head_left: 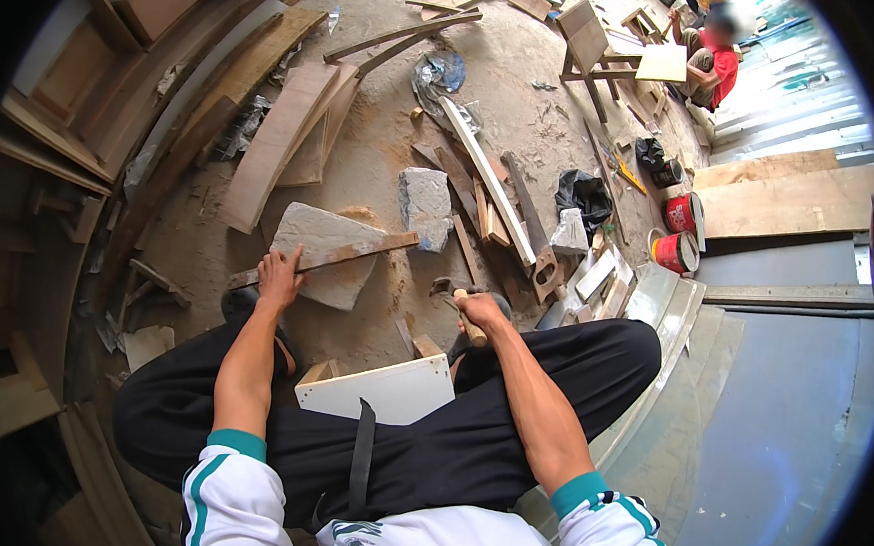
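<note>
I sit with my legs folded. My left hand (281, 279) grips a narrow wooden strip (362, 249) near its left end. The strip lies across a flat grey stone slab (321, 230) on the ground. In front of my right knee, my right hand (483, 313) is closed around the wooden handle of a hammer (473, 328), whose dark metal head (446, 285) points away from me. Between my legs rests a small wooden piece with a white panel (376, 395) facing me and bare wood blocks behind it. A second grey block (425, 206) lies just past the strip's right end.
A handsaw (546, 272) and a long white strip (486, 176) lie among scrap wood at the right. Red tins (675, 252) and a black bag (583, 196) stand beyond. Boards (282, 143) lean at the far left. Two people sit at the far right by a wooden chair (588, 48).
</note>
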`<state>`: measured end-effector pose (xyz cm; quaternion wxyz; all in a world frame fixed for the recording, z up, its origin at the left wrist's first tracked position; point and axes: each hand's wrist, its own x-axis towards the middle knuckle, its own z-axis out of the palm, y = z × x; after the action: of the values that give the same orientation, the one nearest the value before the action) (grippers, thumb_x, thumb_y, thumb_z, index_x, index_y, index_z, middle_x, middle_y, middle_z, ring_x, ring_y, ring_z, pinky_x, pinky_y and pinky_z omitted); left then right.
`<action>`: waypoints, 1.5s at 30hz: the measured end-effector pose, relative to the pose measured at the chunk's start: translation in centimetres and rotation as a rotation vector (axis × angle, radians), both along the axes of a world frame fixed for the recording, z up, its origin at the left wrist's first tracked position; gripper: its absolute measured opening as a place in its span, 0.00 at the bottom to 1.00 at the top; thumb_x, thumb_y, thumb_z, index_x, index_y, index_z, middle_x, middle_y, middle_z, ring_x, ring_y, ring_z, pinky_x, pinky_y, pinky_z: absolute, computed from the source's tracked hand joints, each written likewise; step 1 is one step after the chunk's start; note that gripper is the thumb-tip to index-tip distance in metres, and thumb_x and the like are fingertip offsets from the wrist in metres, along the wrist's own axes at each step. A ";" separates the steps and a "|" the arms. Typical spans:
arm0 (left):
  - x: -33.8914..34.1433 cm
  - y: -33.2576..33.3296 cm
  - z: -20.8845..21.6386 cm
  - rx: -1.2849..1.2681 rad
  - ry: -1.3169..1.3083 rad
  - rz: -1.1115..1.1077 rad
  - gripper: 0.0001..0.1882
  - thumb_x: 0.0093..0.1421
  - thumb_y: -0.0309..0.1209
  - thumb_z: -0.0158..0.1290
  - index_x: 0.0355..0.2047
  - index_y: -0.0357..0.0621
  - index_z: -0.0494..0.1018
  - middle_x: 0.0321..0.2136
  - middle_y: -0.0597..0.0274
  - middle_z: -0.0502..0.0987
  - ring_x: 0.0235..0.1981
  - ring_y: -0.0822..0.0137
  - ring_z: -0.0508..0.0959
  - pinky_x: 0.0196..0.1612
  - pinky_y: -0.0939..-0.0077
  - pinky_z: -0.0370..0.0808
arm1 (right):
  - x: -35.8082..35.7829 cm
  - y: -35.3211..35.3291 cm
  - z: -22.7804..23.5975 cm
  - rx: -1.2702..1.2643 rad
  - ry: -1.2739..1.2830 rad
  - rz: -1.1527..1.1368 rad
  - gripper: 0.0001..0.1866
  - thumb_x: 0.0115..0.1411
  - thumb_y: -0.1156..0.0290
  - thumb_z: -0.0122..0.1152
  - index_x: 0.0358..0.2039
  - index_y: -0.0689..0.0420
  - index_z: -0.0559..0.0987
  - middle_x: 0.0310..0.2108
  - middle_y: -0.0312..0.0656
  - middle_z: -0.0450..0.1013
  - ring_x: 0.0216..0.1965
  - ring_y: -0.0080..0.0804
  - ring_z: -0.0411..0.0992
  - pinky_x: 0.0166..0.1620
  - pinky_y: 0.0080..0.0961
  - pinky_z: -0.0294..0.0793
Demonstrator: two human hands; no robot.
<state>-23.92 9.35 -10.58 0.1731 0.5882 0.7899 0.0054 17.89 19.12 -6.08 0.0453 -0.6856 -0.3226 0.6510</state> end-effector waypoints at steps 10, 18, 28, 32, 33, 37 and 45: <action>0.8 0.2 0.7 -0.053 0.077 0.006 0.37 0.60 0.51 0.54 0.67 0.54 0.58 0.62 0.45 0.56 0.64 0.47 0.55 0.64 0.52 0.51 | -0.9 0.5 2.1 0.033 0.110 -0.009 0.16 0.62 0.66 0.62 0.41 0.67 0.75 0.23 0.37 0.68 0.17 0.25 0.69 0.18 0.25 0.72; 7.1 6.4 -1.7 0.182 -0.178 0.168 0.34 0.63 0.54 0.47 0.65 0.53 0.60 0.65 0.44 0.53 0.68 0.48 0.47 0.67 0.47 0.43 | -2.3 1.0 5.2 0.100 0.374 -0.104 0.17 0.60 0.67 0.64 0.45 0.59 0.72 0.28 0.34 0.67 0.19 0.21 0.68 0.20 0.20 0.73; 8.7 9.0 -3.6 0.192 -0.082 0.100 0.31 0.65 0.51 0.44 0.65 0.54 0.60 0.67 0.50 0.53 0.70 0.52 0.47 0.69 0.43 0.37 | -3.1 0.5 6.4 0.215 0.099 0.087 0.21 0.63 0.58 0.60 0.48 0.59 0.69 0.23 0.34 0.66 0.15 0.20 0.66 0.16 0.21 0.67; 8.2 8.7 -4.6 0.293 0.053 0.092 0.31 0.64 0.51 0.44 0.65 0.55 0.60 0.68 0.51 0.51 0.71 0.53 0.46 0.69 0.42 0.35 | -3.2 0.2 5.7 0.274 0.129 0.102 0.25 0.64 0.59 0.61 0.53 0.61 0.67 0.22 0.33 0.67 0.14 0.19 0.66 0.16 0.20 0.66; 8.0 8.6 -4.7 0.297 0.064 0.075 0.31 0.64 0.51 0.44 0.65 0.56 0.60 0.68 0.51 0.51 0.71 0.53 0.47 0.69 0.42 0.34 | -3.4 0.3 5.5 0.290 0.155 0.091 0.25 0.64 0.60 0.60 0.54 0.61 0.67 0.22 0.33 0.67 0.14 0.19 0.66 0.16 0.20 0.66; 7.4 8.6 -4.8 0.323 0.076 0.032 0.31 0.65 0.51 0.45 0.66 0.58 0.60 0.68 0.52 0.52 0.70 0.53 0.48 0.69 0.42 0.35 | -4.4 1.0 5.6 0.277 0.185 0.053 0.25 0.65 0.61 0.59 0.56 0.60 0.65 0.24 0.33 0.67 0.15 0.19 0.66 0.17 0.20 0.67; 6.5 8.8 -5.2 0.331 0.079 -0.051 0.31 0.61 0.44 0.47 0.65 0.59 0.60 0.66 0.54 0.55 0.70 0.55 0.50 0.69 0.41 0.37 | -6.5 1.4 5.6 0.294 0.273 0.021 0.18 0.68 0.57 0.54 0.47 0.58 0.67 0.27 0.35 0.67 0.16 0.21 0.66 0.17 0.20 0.67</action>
<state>-17.43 18.10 -15.75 0.0428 0.6283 0.7692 0.1083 11.35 20.50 -0.45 0.1813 -0.5736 -0.4123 0.6842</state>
